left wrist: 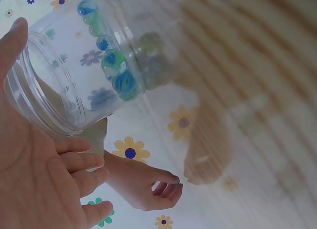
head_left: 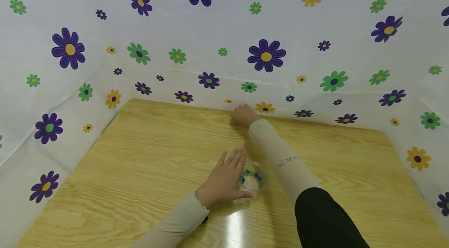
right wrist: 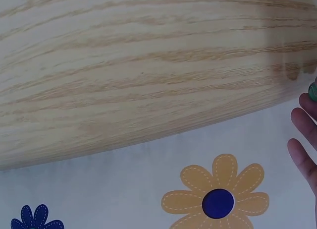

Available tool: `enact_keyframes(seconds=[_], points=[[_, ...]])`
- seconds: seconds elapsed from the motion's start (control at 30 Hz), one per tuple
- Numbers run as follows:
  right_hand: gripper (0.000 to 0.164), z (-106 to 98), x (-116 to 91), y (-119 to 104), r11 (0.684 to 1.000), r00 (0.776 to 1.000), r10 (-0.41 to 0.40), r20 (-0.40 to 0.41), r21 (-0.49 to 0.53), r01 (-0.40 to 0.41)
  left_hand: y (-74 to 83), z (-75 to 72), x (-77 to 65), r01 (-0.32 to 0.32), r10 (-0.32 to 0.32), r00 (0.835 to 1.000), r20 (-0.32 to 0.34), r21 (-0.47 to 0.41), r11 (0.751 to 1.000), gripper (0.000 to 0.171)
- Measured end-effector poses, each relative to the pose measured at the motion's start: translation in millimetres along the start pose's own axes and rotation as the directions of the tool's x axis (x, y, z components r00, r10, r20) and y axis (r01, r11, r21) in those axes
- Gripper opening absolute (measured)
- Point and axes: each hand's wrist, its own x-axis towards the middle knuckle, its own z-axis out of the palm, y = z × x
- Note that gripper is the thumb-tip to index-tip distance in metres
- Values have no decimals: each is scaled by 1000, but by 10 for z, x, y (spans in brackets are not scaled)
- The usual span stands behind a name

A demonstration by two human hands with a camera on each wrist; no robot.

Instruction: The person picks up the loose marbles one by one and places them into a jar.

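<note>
A clear plastic jar stands upright on the table, with several blue and green glass marbles at its bottom. Beside it, my left hand lies with straight fingers along the far left side and the thumb stretched along the near side. The left wrist view shows that thumb at the jar's rim. My right hand is far forward at the table's back edge. Its thumb and finger pinch a green marble, mostly cut off by the right wrist view's border.
The wood-grain table carries both forearms' shadows and a bright reflection near the front. A white flowered sheet rises behind the back edge and along both sides, close to my right hand.
</note>
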Motion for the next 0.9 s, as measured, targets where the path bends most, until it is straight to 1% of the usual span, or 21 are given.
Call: enact_keyframes(seconds=[0.1,0.2,0.3,0.4,0.53,0.7,0.9], points=[[17,-3,-46,10,999,999,-31,-30,19,31,-3,11,8,5,-5,1000,4,-12,1000,114],[20,-23,-93,13,998,996,-65,-53,4,66,1,-2,13,8,-7,1000,10,-25,1000,114],[22,-86,-162,-4,996,993,-94,-66,-8,94,9,-16,18,11,-10,1000,18,-31,999,114],[21,-150,-245,-32,993,988,-116,-102,-17,115,16,-19,25,16,-15,999,35,-25,1000,113],[20,-219,-363,-66,989,975,-144,-168,-37,140,20,-15,32,23,-22,999,44,-21,1000,113],[18,-286,-545,-91,984,953,-180,-245,-48,174,19,-1,35,25,-23,999,39,-39,999,113],[17,-319,-748,-76,984,941,-172,-292,-6,178,22,-11,34,12,-10,1000,21,-65,998,112]])
